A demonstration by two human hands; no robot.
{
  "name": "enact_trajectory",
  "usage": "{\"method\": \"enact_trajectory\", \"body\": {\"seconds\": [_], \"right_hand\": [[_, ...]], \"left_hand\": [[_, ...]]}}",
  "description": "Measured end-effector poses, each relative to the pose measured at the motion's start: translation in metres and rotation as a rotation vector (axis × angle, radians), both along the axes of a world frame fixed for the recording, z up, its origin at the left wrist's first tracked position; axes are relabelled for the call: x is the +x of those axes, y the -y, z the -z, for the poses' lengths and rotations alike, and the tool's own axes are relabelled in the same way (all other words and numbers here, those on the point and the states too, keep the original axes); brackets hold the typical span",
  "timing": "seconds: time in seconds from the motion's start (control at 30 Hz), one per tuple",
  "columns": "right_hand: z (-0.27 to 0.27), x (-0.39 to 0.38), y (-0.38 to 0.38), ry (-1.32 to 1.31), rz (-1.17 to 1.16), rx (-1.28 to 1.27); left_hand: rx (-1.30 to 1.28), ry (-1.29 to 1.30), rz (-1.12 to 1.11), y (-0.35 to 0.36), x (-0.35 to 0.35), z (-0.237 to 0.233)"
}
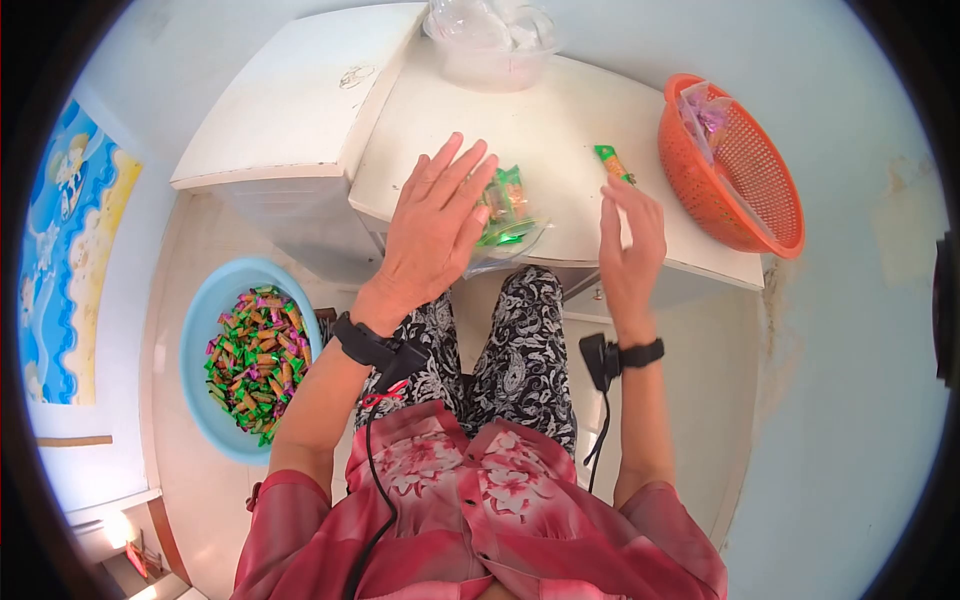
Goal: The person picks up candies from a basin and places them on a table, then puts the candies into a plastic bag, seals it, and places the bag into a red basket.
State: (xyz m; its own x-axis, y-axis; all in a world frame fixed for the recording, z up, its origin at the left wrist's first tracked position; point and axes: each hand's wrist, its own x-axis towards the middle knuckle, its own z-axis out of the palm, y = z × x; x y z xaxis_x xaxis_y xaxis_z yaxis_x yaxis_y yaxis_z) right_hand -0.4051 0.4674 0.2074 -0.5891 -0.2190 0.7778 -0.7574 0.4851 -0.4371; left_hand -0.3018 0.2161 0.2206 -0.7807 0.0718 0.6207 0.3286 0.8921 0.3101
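My left hand (432, 222) is held flat with its fingers stretched out, over the left side of a clear plastic bag (540, 232) at the table's front edge. Inside the bag show green-wrapped snacks (508, 195), partly hidden by that hand. Further right, my right hand (633, 235) has its thumb and fingers apart. Its fingertips are right at the lower end of a single small green-and-brown wrapped snack (609, 158) lying on the white table (570, 110).
An orange plastic basket (735, 170) with clear and purple packaging sits on the right end of the table. A clear tub (490, 50) stands at the back. On the floor at left, a light blue basin (196, 360) holds many wrapped snacks (258, 355). A white cabinet (300, 90) adjoins the table.
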Motion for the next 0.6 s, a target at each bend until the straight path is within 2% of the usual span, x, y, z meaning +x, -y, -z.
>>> {"method": "enact_trajectory", "body": {"seconds": [0.17, 0.27, 0.37, 0.47, 0.6], "right_hand": [[0.016, -0.068, -0.019, 0.160, 0.278, 0.239], [0.022, -0.089, -0.023, 0.175, 0.294, 0.323], [0.022, -0.094, -0.023, 0.210, 0.310, 0.462], [0.022, -0.095, -0.022, 0.244, 0.321, 0.471], [0.026, -0.072, -0.025, 0.252, 0.255, 0.205]], "left_hand": [[-0.158, 0.130, 0.060, -0.006, -0.004, -0.001], [-0.163, 0.253, 0.051, -0.005, -0.003, 0.007], [-0.141, 0.193, 0.032, -0.003, -0.003, 0.013], [-0.047, 0.136, 0.044, -0.002, -0.003, 0.009], [-0.062, 0.131, 0.132, -0.004, 0.002, -0.005]]}}
